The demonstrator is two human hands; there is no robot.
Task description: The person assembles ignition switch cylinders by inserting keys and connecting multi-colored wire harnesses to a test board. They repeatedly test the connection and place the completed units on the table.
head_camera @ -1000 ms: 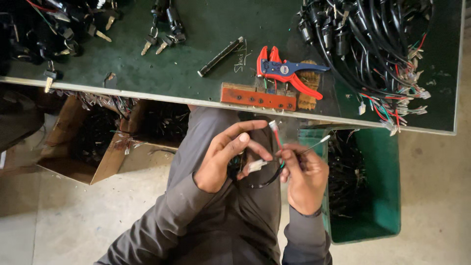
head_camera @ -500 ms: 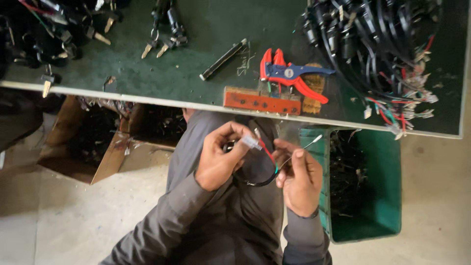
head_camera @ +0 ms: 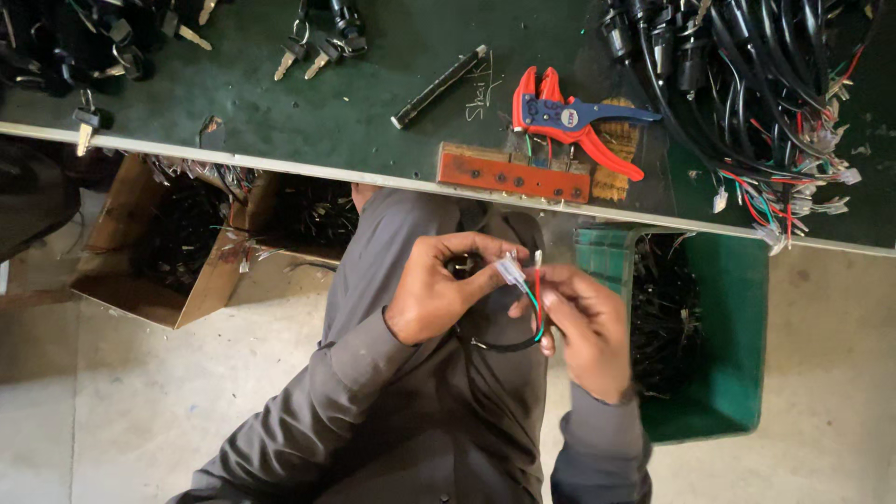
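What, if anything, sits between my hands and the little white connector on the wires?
Nothing visible does. The left hand already pinches the white connector, and the right hand holds the red and green wires just below it.

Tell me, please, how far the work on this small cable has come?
Looks done: many black wired cables lie heaped on the green bench. In hand: the left hand pinches a small white connector; the right hand holds its red and green wires. Left: I cannot tell whether the wires are seated.

Short black cable (head_camera: 509,345) looped, red and green wires, white connector (head_camera: 511,272) uppermost.
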